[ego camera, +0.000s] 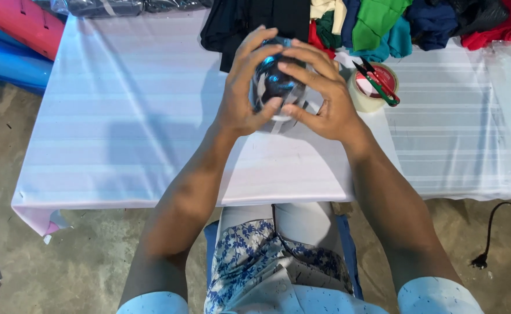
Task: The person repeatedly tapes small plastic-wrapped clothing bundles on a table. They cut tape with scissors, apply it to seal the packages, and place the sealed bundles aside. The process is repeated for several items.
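Held up over the middle of the desk (pixel 122 116), toward twelve o'clock: a dark, glossy bundle (pixel 275 81), seemingly folded cloth in a clear plastic bag, though glare hides much of it. Left hand (pixel 245 87) cupped round its nine o'clock side, thumb pressed on the lower front. Right hand (pixel 319 93) closed on the three o'clock side, fingers laid across the top. Both grasping the bundle, neither released.

Judged from the grip: midway through pressing and turning the bundle into a tight packet, the plastic's loose pale edge hanging at six o'clock. Any further move calls for one hand to keep the squeeze while the other gathers that loose edge; otherwise likely to spring open.

At three o'clock of the hands, just beside the right one: a roll of tape (pixel 367 96) with small red-and-green snips (pixel 377 78) lying across it. At one o'clock, a heap of coloured clothes (pixel 377 23); at eleven, black cloth (pixel 238 23). Far at ten o'clock, pink and blue rolls (pixel 17 35). On the floor at four o'clock, a black plug (pixel 481 260).
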